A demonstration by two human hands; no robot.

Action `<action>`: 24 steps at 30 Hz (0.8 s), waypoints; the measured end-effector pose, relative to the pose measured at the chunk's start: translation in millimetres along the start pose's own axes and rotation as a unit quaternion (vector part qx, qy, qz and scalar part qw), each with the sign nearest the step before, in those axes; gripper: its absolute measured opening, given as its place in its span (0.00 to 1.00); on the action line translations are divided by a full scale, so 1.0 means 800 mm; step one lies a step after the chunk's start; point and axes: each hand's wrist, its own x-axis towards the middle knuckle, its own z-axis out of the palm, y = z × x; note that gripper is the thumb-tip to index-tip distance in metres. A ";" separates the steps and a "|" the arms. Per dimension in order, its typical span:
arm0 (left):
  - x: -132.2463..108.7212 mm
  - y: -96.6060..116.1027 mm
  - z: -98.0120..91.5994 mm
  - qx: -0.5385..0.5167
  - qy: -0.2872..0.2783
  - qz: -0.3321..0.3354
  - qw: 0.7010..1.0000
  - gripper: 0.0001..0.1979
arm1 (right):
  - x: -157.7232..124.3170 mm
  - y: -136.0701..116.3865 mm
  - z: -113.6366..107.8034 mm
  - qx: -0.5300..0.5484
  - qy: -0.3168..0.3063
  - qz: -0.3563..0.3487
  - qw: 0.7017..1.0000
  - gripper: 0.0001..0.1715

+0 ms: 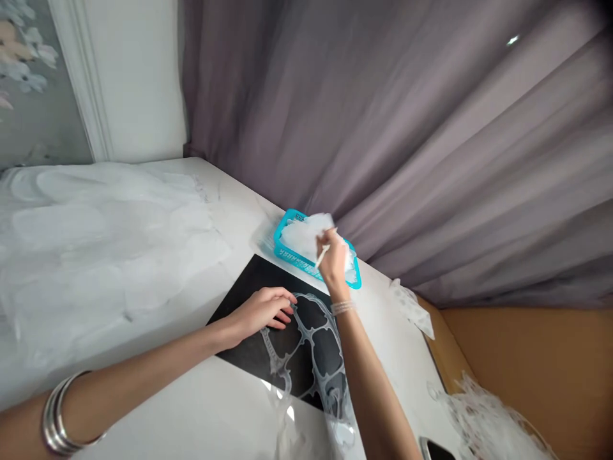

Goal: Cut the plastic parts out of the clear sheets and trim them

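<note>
Left hand [261, 313] lay open, fingertips down on white lattice [306, 299] atop black sheet [244, 287], steadying it, lower centre of worktop [225, 409]. Right hand [332, 259] grasped pale stick [322, 255] above teal basket [282, 243] of white fluff [299, 236], upper centre.

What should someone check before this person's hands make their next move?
Right hand firmly holding the white stick: ok.
Blue basket holding its white fluff in place: ok, the fluff sits in the basket, though the pictures can't show how loose it is.
Left hand touching the see-through lattice: cannot tell, the fingers sit right at its edge.
Black board lying flat: ok.
Lattice fully on the board: not ok, its near end runs past the board's edge.
Phone apart from both hands: ok.
</note>
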 end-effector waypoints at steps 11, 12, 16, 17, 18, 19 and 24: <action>0.004 0.005 -0.012 0.154 0.075 0.048 0.984 0.20 | -0.108 0.032 -0.077 -0.068 -0.116 0.096 0.986 0.15; 0.001 0.007 -0.012 0.172 0.073 0.044 0.982 0.21 | -0.124 0.027 -0.098 -0.056 -0.153 0.133 0.978 0.16; -0.015 0.013 -0.004 0.251 0.050 0.026 0.966 0.27 | -0.209 -0.002 -0.173 -0.038 -0.243 0.262 0.933 0.16; -0.018 0.014 0.000 0.277 0.041 0.023 0.960 0.28 | -0.233 -0.012 -0.186 -0.052 -0.254 0.284 0.923 0.19; -0.020 0.014 0.004 0.303 0.030 0.020 0.952 0.29 | -0.255 -0.022 -0.195 -0.068 -0.263 0.302 0.914 0.24; -0.022 0.013 0.009 0.326 0.016 0.017 0.945 0.30 | -0.277 -0.032 -0.200 -0.084 -0.267 0.314 0.907 0.31; -0.021 -0.003 0.055 0.324 -0.063 0.018 0.944 0.30 | -0.335 -0.049 -0.184 -0.121 -0.209 0.325 0.914 0.45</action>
